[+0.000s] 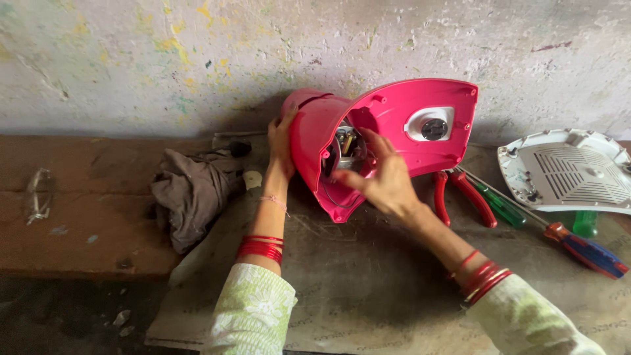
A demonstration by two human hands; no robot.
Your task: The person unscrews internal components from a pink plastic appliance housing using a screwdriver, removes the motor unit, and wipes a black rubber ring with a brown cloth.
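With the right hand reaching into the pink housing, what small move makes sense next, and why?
Probably ease the right hand a little deeper toward the metal parts inside the pink housing. Its fingertips sit only at the opening's edge, while the left hand braces the housing tilted on its side. The pliers and screwdrivers lie untouched beside it.

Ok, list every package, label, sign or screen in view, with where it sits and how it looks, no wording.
Flattened grey-brown cardboard sheet: packaging laid as a mat on the bench under the pink plastic appliance housing; faint, unreadable dark print runs along its front and right edges.
No labels, signs or screens show anywhere.
The left hand steadies the housing's side; the right hand reaches into its open underside.
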